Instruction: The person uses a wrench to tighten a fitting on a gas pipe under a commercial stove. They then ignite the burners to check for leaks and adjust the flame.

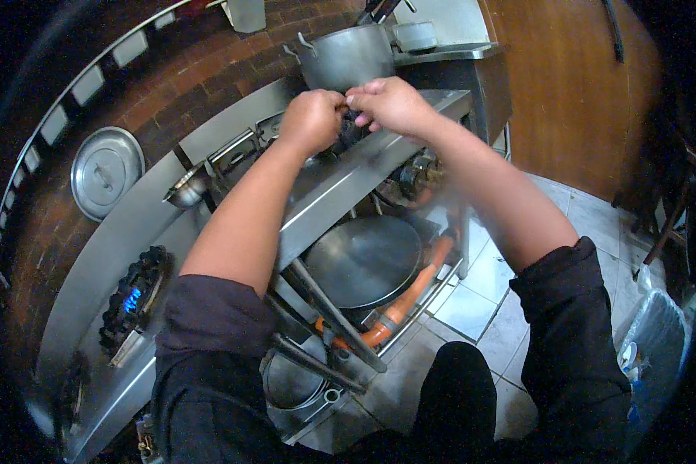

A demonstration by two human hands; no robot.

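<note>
Both arms reach forward over the steel stove [329, 193], in dark rolled-up sleeves. My left hand [312, 122] is closed, its thumb and forefinger pressed together. Facing it, my right hand [392, 110] pinches with thumb and forefinger, the other fingers loosely curled. The fingertips of the two hands nearly meet. Whatever lies between them is too small to make out. Just behind the hands stands a large metal pot [346, 60] with side handles. Dark burner parts show below the fingers, partly hidden by them.
At the left a burner [135, 298] burns with a blue flame. A round metal lid [107, 174] leans against the brick wall. A metal ladle [189, 188] lies on the stove. Below are a wide pan [367, 261] and an orange hose [394, 313]. A plastic bag [653, 340] stands at right.
</note>
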